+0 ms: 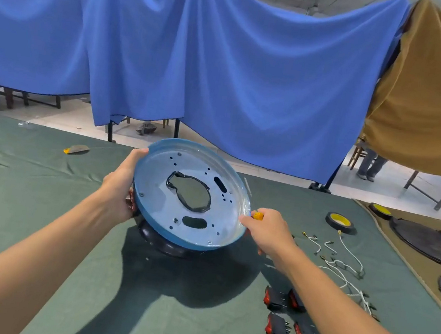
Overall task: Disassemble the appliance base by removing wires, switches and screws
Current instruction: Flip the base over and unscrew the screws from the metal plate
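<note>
Appliance base [162, 201], a blue round pan with a holed metal floor, stands tilted toward the camera on its black underside, mid-table on the green cloth [37, 196]. The left hand [120, 189] clasps its rim at 9 o'clock. The right hand [267, 228], at 3 o'clock, is curled round an orange-handled tool [258, 216], thumb touching the rim. White wires [341, 270] lie at 4 o'clock, four red-and-black switches [278, 328] at 5, a tape roll [340, 222] at 3.

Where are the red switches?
In the head view, the four switches lie on the green cloth at lower right, nearer the person than the white wires.
</note>
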Demonstrator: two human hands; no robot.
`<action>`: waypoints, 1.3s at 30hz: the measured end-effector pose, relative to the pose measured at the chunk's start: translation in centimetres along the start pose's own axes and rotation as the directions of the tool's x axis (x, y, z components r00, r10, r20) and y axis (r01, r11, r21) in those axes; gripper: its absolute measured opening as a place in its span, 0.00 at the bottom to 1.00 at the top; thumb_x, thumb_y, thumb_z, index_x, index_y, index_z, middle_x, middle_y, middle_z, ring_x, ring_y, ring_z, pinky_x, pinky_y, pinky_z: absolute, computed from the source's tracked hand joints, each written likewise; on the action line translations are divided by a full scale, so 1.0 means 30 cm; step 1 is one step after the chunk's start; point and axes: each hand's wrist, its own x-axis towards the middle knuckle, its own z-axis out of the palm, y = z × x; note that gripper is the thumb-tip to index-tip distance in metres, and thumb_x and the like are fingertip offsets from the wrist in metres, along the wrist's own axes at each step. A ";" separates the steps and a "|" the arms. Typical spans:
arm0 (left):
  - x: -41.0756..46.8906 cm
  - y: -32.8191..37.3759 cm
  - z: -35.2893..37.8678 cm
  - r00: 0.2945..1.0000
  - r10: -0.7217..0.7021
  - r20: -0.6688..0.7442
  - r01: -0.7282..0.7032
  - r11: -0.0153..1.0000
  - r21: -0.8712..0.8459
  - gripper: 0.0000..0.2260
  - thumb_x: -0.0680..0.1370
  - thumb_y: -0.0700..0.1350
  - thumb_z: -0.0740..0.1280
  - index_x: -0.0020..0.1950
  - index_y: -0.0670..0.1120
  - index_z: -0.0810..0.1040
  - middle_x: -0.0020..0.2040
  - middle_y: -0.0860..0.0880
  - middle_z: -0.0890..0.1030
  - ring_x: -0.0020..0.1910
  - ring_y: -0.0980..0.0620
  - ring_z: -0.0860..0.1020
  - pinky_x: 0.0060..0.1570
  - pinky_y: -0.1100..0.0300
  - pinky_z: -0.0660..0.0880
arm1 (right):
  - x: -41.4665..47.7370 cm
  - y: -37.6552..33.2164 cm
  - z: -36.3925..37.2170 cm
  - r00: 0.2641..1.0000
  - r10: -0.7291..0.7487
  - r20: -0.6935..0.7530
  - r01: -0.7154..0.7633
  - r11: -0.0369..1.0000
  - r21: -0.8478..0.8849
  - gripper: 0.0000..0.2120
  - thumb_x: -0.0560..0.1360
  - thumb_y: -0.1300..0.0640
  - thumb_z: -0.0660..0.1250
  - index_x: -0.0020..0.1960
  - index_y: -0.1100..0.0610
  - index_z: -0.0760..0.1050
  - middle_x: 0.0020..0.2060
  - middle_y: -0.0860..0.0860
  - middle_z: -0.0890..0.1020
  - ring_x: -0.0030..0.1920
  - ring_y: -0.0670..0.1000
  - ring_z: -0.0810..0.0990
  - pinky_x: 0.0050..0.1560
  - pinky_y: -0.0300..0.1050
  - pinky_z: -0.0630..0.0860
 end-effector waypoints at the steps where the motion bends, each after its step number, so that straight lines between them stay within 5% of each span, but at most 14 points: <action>1: 0.014 -0.008 -0.008 1.000 -0.018 -0.001 0.018 1.000 0.009 0.22 0.66 0.61 0.73 0.51 0.48 0.80 0.37 0.48 0.82 0.24 0.49 0.79 0.24 0.59 0.76 | 0.009 0.001 0.004 1.000 -0.004 0.011 0.004 1.000 -0.005 0.12 0.76 0.56 0.66 0.36 0.55 0.68 0.29 0.50 0.71 0.30 0.51 0.69 0.27 0.41 0.68; 5: 0.057 -0.033 -0.035 0.997 -0.081 -0.016 0.082 0.996 0.036 0.18 0.66 0.62 0.71 0.43 0.49 0.79 0.25 0.49 0.79 0.20 0.51 0.77 0.21 0.63 0.74 | 0.039 0.002 0.014 1.000 -0.026 0.017 0.027 0.998 -0.052 0.03 0.75 0.60 0.65 0.42 0.58 0.71 0.33 0.52 0.74 0.32 0.51 0.70 0.27 0.42 0.69; 11: 0.092 -0.057 -0.089 0.985 -0.167 -0.043 0.173 0.955 0.243 0.26 0.66 0.64 0.68 0.47 0.41 0.77 0.38 0.45 0.81 0.37 0.46 0.79 0.38 0.56 0.77 | 0.078 -0.003 0.000 0.999 -0.035 -0.005 0.034 0.994 -0.104 0.09 0.71 0.65 0.61 0.35 0.57 0.64 0.30 0.53 0.68 0.32 0.54 0.61 0.33 0.45 0.61; 13: 0.092 -0.057 -0.108 0.979 -0.205 -0.012 0.196 0.914 0.354 0.27 0.65 0.64 0.68 0.47 0.40 0.76 0.36 0.44 0.81 0.38 0.46 0.80 0.41 0.55 0.77 | 0.089 -0.002 -0.016 0.999 -0.032 0.000 0.032 0.991 -0.133 0.05 0.71 0.65 0.61 0.36 0.60 0.68 0.30 0.54 0.67 0.33 0.54 0.61 0.33 0.47 0.61; 17: 0.075 -0.052 -0.148 0.967 -0.248 0.050 0.179 0.812 0.555 0.25 0.67 0.61 0.69 0.48 0.39 0.76 0.37 0.42 0.81 0.36 0.46 0.81 0.38 0.56 0.78 | 0.132 0.009 -0.027 0.999 -0.037 -0.012 0.035 0.989 -0.143 0.11 0.74 0.63 0.61 0.49 0.68 0.78 0.32 0.56 0.73 0.33 0.54 0.64 0.33 0.46 0.64; 21: 0.031 -0.078 -0.162 0.961 -0.268 0.065 0.190 0.814 0.549 0.24 0.71 0.56 0.70 0.50 0.35 0.76 0.39 0.38 0.81 0.35 0.42 0.82 0.35 0.55 0.79 | 0.139 0.017 0.000 0.996 0.017 -0.090 -0.025 0.996 -0.090 0.11 0.77 0.57 0.64 0.39 0.63 0.76 0.32 0.55 0.72 0.32 0.54 0.63 0.31 0.46 0.65; 25: 0.006 -0.096 -0.146 0.986 -0.157 0.047 0.098 0.796 0.598 0.19 0.75 0.52 0.68 0.51 0.35 0.78 0.40 0.37 0.81 0.35 0.43 0.82 0.34 0.55 0.81 | 0.090 0.016 0.011 0.994 0.070 -0.082 -0.082 0.985 -0.149 0.11 0.75 0.53 0.65 0.39 0.59 0.72 0.35 0.54 0.75 0.31 0.52 0.68 0.31 0.45 0.67; 29: 0.007 -0.090 -0.135 0.994 0.104 0.040 -0.083 0.456 0.886 0.10 0.75 0.49 0.65 0.45 0.43 0.78 0.43 0.45 0.80 0.40 0.48 0.78 0.36 0.57 0.76 | 0.009 -0.004 0.000 0.997 0.070 0.009 -0.068 0.985 -0.161 0.10 0.74 0.52 0.64 0.47 0.58 0.75 0.33 0.54 0.83 0.28 0.50 0.70 0.23 0.38 0.65; 34: -0.024 -0.077 -0.138 0.992 0.077 0.098 -0.112 0.201 0.973 0.12 0.73 0.53 0.61 0.45 0.46 0.78 0.45 0.48 0.82 0.45 0.46 0.79 0.49 0.52 0.77 | -0.053 -0.028 -0.005 0.987 0.122 0.107 -0.120 0.992 -0.030 0.09 0.76 0.57 0.63 0.54 0.60 0.72 0.37 0.58 0.84 0.30 0.50 0.66 0.21 0.38 0.61; 36: -0.048 -0.068 -0.138 0.986 0.114 0.123 -0.123 -0.009 0.992 0.13 0.72 0.56 0.59 0.41 0.48 0.77 0.43 0.50 0.81 0.43 0.48 0.78 0.49 0.53 0.76 | -0.058 -0.026 0.001 0.988 0.114 0.102 -0.105 0.991 -0.085 0.08 0.78 0.59 0.61 0.56 0.59 0.72 0.40 0.57 0.82 0.33 0.50 0.70 0.23 0.38 0.63; 39: -0.107 -0.053 -0.112 0.900 0.367 0.233 -0.075 -0.398 0.914 0.15 0.75 0.58 0.57 0.37 0.48 0.70 0.34 0.52 0.74 0.34 0.49 0.73 0.33 0.59 0.64 | -0.045 -0.023 -0.010 0.988 0.101 0.120 -0.092 0.992 -0.081 0.09 0.77 0.63 0.58 0.55 0.60 0.74 0.38 0.56 0.80 0.35 0.51 0.73 0.25 0.38 0.64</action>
